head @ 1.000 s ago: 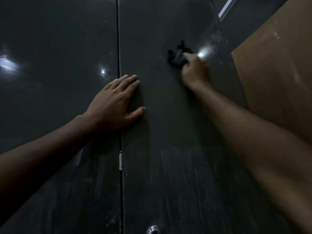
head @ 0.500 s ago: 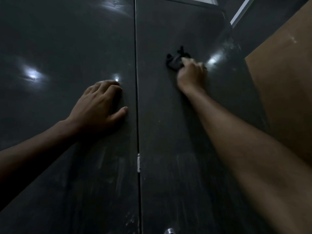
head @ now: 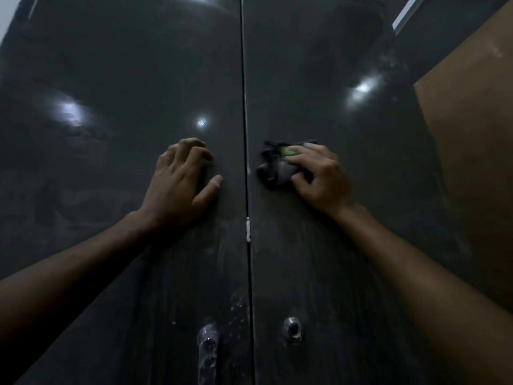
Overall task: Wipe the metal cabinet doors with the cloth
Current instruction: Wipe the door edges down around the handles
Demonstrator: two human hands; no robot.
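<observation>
Dark metal under both hands, with the cloth (head: 279, 168) bunched against the right door (head: 333, 107) just beside the centre seam (head: 244, 107).

Fingers of the right hand (head: 319, 176) curl over the crumpled cloth and press it to the door; the cloth is grey and black with a small green patch near the fingertips, though the dim light makes its exact folds hard to read. Across the seam, the left hand (head: 177, 184) rests on the left door (head: 111, 107), its fingers bent at the knuckles with tips on the metal, thumb spread toward the seam, holding nothing. Lower down, a handle (head: 206, 348) sits on the left door and a round lock (head: 291, 329) on the right, with pale streaks around them. To the far right stands a brown panel (head: 472, 162).
</observation>
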